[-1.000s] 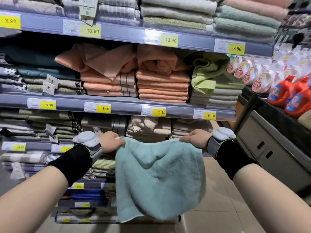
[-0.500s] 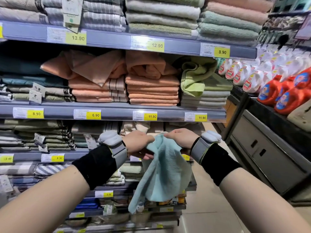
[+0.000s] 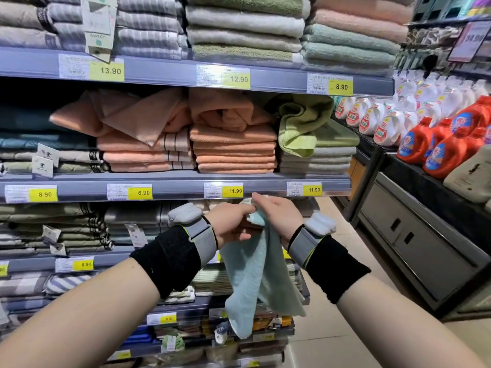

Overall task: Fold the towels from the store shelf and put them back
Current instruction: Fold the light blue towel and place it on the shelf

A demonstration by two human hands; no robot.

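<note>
Hanging centre frame, just below the middle shelf rail (image 3: pixel 172 185): pale blue towel (image 3: pixel 249 277), bunched at the top, the rest draping down in front of the lower shelves. Left hand (image 3: pixel 229 225) grips the gathered top, its fingers curled round the cloth. Right hand (image 3: pixel 279 217) comes in from the right, its fingers (image 3: pixel 259 199) pinching the same top edge. The hands are close together; can't tell if they touch. Each wrist has a grey strapped unit over a black wristband.

Middle shelf above the hands: neat peach stack (image 3: pixel 233 152), a loose peach towel (image 3: pixel 138 115) rumpled on the stack to its left, a crumpled green towel (image 3: pixel 300 128) flopped over a grey stack. Yellow 11.90 tag (image 3: pixel 235 191) sits on the rail directly over the hands. Orange detergent bottles (image 3: pixel 435 147) at right of frame.
</note>
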